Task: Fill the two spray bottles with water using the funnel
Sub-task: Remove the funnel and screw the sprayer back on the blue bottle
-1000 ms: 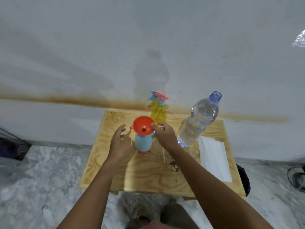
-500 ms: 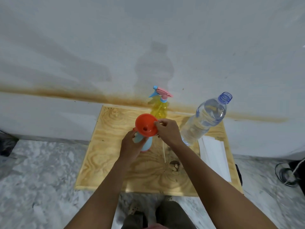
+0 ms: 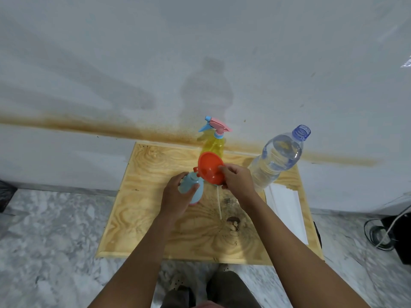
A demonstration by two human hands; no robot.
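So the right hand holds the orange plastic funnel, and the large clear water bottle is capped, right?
Not quite: the head view shows the large clear water bottle uncapped, its neck open. The right hand does hold the orange plastic funnel.

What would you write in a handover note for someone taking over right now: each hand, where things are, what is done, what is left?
Left hand grips the blue spray bottle, which stands on the wooden table with its top off.
Right hand pinches the orange funnel, tilted beside that bottle's neck, not seated in it.
Yellow spray bottle stands at the back, spray head on. Water bottle stands uncapped on the right, well filled.
Done: cannot tell whether either spray bottle holds water.
Left: probably seat the funnel, pour, then do the other bottle.
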